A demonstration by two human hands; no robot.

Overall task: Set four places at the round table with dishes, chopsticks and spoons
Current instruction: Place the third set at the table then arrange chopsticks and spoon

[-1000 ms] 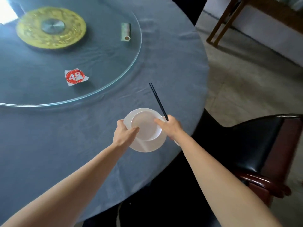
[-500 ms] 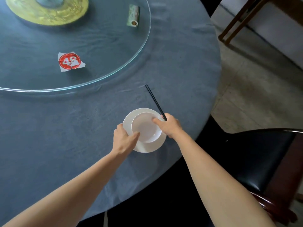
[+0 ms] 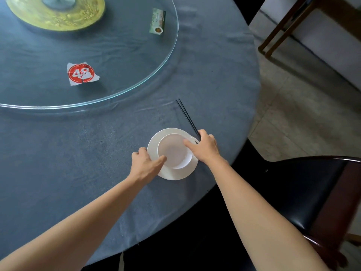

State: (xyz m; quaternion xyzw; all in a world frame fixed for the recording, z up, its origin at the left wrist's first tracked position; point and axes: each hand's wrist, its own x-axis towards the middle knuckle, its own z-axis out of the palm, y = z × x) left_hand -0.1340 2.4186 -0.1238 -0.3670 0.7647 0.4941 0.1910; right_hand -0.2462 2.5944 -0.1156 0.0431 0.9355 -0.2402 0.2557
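One setting sits near the right edge of the surface (image 3: pixel 78 182): the left grip (image 3: pixel 145 163) pinches the white plate (image 3: pixel 175 173) by its rim, likely to square it, while the right grip (image 3: pixel 205 147) curls round black chopsticks (image 3: pixel 185 114), thumb on the stacked bowl (image 3: pixel 172 151), seemingly to lay them alongside.

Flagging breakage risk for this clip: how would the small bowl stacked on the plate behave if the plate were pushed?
The bowl looks glazed and smooth, so it would probably slide on the equally glossy plate. It sits low and wide, so tipping seems unlikely. White and hard-looking, it is probably brittle ceramic.
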